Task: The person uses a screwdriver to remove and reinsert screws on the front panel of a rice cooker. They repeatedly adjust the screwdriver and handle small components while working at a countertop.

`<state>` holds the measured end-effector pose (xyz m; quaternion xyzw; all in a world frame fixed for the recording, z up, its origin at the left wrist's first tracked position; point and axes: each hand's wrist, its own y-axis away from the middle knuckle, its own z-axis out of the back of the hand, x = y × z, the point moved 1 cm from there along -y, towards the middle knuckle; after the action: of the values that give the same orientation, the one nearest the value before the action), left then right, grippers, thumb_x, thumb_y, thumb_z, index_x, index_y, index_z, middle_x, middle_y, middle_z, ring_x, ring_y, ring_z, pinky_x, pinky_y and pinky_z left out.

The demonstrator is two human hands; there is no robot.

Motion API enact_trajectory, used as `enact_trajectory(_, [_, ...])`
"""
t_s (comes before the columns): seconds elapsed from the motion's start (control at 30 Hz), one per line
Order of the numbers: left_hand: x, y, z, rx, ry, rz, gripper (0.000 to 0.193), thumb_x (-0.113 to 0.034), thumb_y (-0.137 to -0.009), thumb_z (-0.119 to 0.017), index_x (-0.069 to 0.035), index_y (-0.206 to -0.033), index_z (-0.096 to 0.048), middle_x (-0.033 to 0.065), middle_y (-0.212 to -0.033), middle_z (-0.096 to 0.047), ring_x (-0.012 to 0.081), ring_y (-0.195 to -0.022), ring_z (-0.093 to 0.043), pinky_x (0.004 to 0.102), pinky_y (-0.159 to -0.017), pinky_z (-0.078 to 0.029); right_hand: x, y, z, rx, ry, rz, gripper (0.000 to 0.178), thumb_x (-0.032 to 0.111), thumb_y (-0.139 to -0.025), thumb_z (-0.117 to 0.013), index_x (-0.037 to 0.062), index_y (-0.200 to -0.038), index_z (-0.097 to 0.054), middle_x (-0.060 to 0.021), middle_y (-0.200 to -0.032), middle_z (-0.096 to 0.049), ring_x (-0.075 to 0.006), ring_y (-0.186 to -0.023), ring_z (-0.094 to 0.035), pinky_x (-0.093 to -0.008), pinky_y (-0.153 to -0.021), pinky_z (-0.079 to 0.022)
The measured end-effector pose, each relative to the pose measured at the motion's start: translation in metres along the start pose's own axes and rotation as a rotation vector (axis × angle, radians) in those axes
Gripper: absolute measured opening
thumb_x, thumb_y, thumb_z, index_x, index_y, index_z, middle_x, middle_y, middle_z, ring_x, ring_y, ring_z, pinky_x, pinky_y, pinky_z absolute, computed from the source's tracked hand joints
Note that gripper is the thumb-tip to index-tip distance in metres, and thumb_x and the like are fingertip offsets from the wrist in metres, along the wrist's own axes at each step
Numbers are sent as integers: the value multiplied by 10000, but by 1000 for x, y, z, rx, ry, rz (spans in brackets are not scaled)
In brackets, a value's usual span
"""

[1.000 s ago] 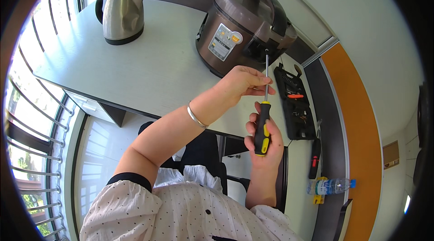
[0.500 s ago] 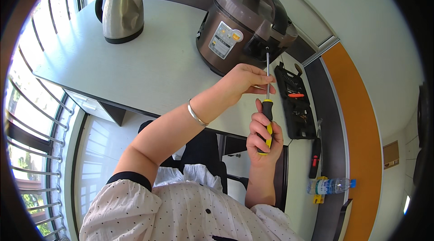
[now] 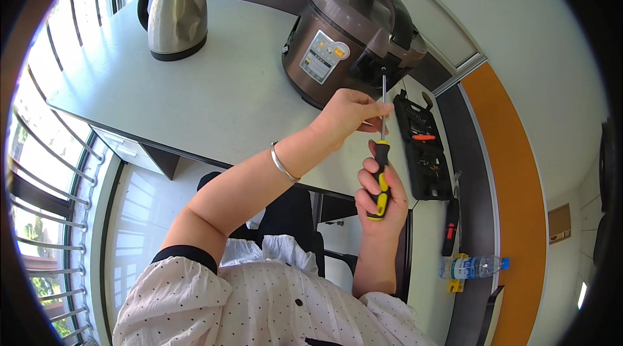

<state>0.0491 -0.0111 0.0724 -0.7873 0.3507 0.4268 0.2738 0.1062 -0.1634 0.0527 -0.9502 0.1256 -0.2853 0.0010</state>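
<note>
A brown rice cooker (image 3: 350, 28) stands on the white table, its lid closed and its carrying handle raised. My right hand (image 3: 388, 190) is wrapped round the black-and-yellow handle of a screwdriver (image 3: 381, 174). The long metal shaft points away from me, and its tip meets the dark recess on the cooker's side, at a small screw-like spot. With thumb and fingers, my left hand (image 3: 359, 112) pinches the shaft partway along; a silver bangle circles that wrist. Some fingertips behind the shaft are hidden.
An opened black tool case (image 3: 425, 151) lies right of the hands, with an orange-handled tool inside. Nearer me are a black-and-red tool (image 3: 451, 229) and a water bottle (image 3: 474, 267). A steel kettle (image 3: 177, 18) stands at the far left of the table (image 3: 240, 60).
My right fingers have shifted on the screwdriver's handle, which has turned to show different yellow patches. My left hand has slid slightly along the shaft. The rice cooker has stayed put.
</note>
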Motion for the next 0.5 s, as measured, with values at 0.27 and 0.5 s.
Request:
enact_trajectory(0.27, [0, -4, 1, 42, 98, 41, 192, -145, -815, -640, 36, -876, -616, 117, -833, -643, 185, -765, -632, 272, -737, -473, 3, 2, -14, -185, 378, 45, 453, 105, -872, -457, -87, -1268, -347, -100, -937, -495, -136, -718, -495, -226, -408, -435])
enact_trajectory(0.5, [5, -3, 2, -48, -6, 24, 192, -143, -806, -650, 35, -870, -620, 125, -829, -642, 191, -782, -633, 271, -751, -466, -4, 0, -9, -234, 909, 170, 371, 88, -872, -507, -52, -1209, -438, -66, -875, -522, -113, -715, -517, -235, -432, -452])
